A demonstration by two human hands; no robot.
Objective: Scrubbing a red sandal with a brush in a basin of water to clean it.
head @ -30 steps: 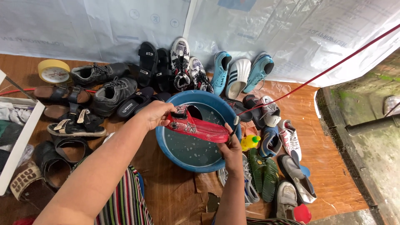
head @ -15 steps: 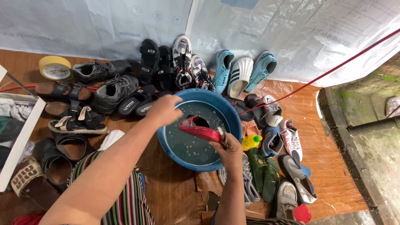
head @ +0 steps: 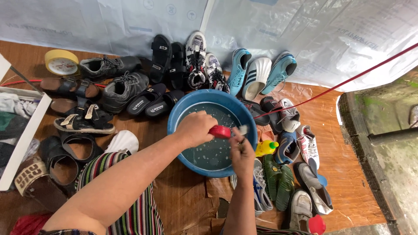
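Here, over the blue basin [head: 174, 130] of sudsy water, the left hand [head: 195, 128] is clamped on a red shoe [head: 220, 131] lying left to right, while the right hand [head: 242, 150], just near of it, grips a brush [head: 242, 129].

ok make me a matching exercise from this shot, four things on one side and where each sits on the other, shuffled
Things:
1. red item
2. yellow bottle
3. yellow clock
4. pair of turquoise sneakers

Places:
A. on the floor far left, by the white sheet
B. over the blue basin, gripped by the left hand
C. leaning on the sheet behind the basin
D. just outside the basin's right rim, among the shoes

Pairs: 1-B, 2-D, 3-A, 4-C

The right hand holds a small brush to the red item.
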